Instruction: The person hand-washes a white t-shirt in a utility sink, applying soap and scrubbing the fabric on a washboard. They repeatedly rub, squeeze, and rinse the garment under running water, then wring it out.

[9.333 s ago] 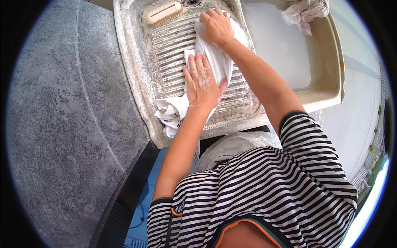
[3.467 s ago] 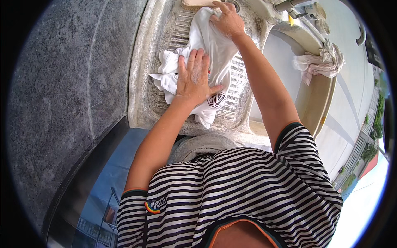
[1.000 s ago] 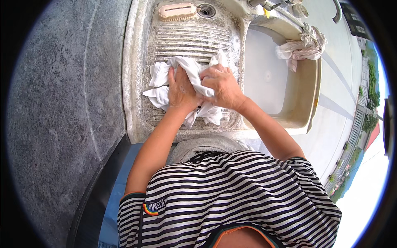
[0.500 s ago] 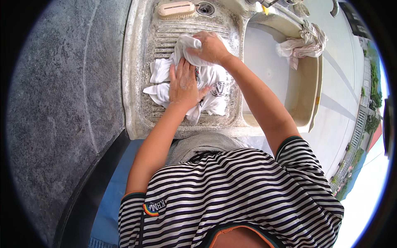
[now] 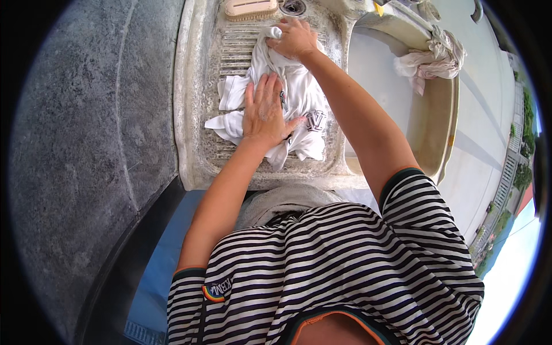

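A wet white garment (image 5: 302, 98) with dark printed marks lies bunched on the ribbed stone washboard (image 5: 230, 49). My left hand (image 5: 263, 112) presses flat on its near part, fingers spread. My right hand (image 5: 294, 38) is stretched to the far end of the board, closed on a bunch of the same cloth. A tan scrub brush (image 5: 251, 7) rests at the top of the board, just beyond my right hand, beside a round drain (image 5: 293, 7).
Right of the washboard is a deep cream basin (image 5: 428, 115) with a twisted pale cloth (image 5: 434, 57) draped over its far rim. A grey concrete floor (image 5: 86, 144) spreads to the left. Something blue (image 5: 167, 253) lies on the ground near my feet.
My right hand has pushed the bunched cloth farther up the board, from the middle toward the brush. My left hand has stayed pressed on the near part of the garment.
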